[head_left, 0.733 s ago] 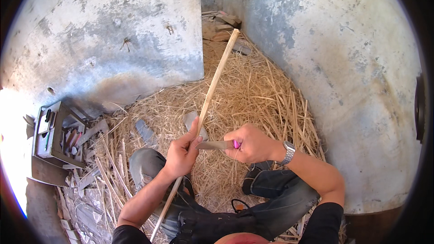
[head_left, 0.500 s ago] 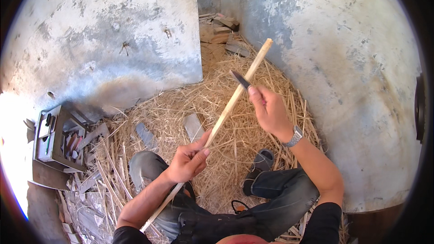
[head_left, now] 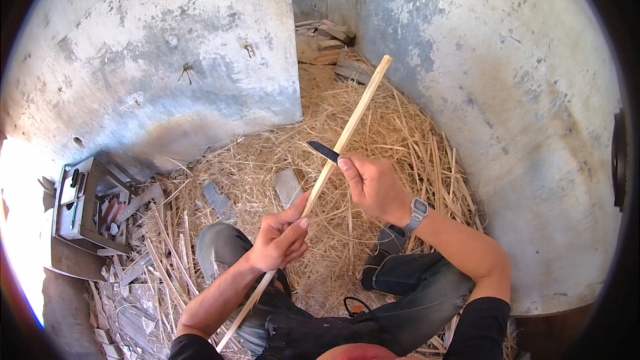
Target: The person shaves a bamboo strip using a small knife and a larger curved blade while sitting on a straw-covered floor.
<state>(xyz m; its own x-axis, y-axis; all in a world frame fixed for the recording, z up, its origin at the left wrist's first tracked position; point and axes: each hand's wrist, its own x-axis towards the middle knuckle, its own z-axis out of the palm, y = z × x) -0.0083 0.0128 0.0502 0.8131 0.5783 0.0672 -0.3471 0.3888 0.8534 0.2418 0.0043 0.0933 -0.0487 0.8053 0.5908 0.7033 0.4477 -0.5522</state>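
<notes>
A long pale wooden stick (head_left: 353, 117) runs diagonally from my lap up toward the far wall. My left hand (head_left: 280, 237) is closed around its lower part. My right hand (head_left: 373, 187), with a wristwatch on the wrist, grips a knife whose dark blade (head_left: 323, 152) lies against the stick just above my left hand, pointing left. Both forearms come in from the lower edge over my dark trousers.
Straw and thin wood shavings (head_left: 373, 127) cover the floor between two grey plastered walls. An open box with tools (head_left: 87, 203) stands at the left. Flat grey pieces (head_left: 288, 187) lie in the straw near my knees. Wood scraps (head_left: 333, 40) are piled in the far corner.
My right hand first swept the knife up along the stick, away from me, then came partway back down. The stick has tilted a little to the right.
</notes>
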